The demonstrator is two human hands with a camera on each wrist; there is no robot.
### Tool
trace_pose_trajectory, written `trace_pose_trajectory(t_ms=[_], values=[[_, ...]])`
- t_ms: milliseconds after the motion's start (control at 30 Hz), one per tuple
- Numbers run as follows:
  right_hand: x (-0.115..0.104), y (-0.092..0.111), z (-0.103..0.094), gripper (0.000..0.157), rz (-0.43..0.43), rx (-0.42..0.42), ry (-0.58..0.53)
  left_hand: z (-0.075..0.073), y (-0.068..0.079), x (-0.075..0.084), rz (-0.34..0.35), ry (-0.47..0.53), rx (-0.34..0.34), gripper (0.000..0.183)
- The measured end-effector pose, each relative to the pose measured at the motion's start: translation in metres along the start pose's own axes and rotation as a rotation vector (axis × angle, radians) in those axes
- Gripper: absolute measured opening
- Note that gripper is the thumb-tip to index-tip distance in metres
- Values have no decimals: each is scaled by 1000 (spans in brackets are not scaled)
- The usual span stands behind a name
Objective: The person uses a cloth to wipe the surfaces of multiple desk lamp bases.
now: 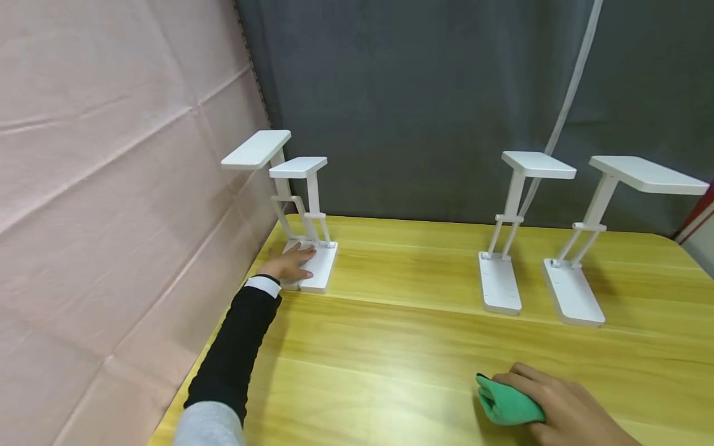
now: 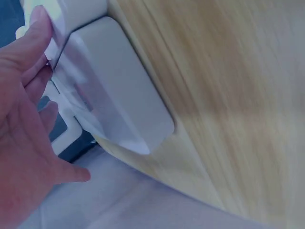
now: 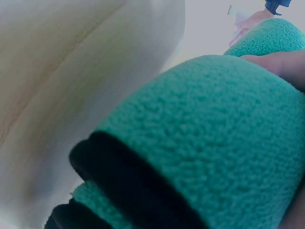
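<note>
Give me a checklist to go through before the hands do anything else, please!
1. Fuzzy green cloth with black edging held by the right hand: ok.
2. Left hand at the bases of the left pair of white, flat-topped stands: ok.
3. Left pair standing up: ok.
4. Room for the cloth between the left pair's bases: not ok, they sit tight together.
5. Right pair of white, flat-topped stands set apart: ok.
6. Yellow wood-grain table dry: cannot tell.

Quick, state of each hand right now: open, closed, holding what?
Left hand: open, fingers spread, touching a white, flat rectangular lamp base.
Right hand: holding a folded, green, fleecy cloth.
</note>
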State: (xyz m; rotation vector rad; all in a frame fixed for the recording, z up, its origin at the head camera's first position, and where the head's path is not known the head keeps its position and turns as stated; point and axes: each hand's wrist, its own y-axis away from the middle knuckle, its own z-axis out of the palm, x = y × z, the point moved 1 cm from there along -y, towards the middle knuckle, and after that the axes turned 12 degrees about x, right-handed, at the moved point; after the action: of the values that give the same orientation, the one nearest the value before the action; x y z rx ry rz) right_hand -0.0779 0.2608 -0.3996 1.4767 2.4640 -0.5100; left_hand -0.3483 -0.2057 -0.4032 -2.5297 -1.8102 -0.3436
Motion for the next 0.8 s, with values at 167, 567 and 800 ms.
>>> trace_pose_trajectory(t_ms=[167, 567, 800], values=[[-6, -3, 2, 60, 62, -27, -3, 5, 4, 9, 31, -19, 23, 70], [-17, 4, 4, 74, -82, 186, 48, 25, 25, 88, 339, -44, 91, 72], [-21, 3, 3, 70, -106, 231, 38, 34, 52, 136, 502, -76, 165, 69]])
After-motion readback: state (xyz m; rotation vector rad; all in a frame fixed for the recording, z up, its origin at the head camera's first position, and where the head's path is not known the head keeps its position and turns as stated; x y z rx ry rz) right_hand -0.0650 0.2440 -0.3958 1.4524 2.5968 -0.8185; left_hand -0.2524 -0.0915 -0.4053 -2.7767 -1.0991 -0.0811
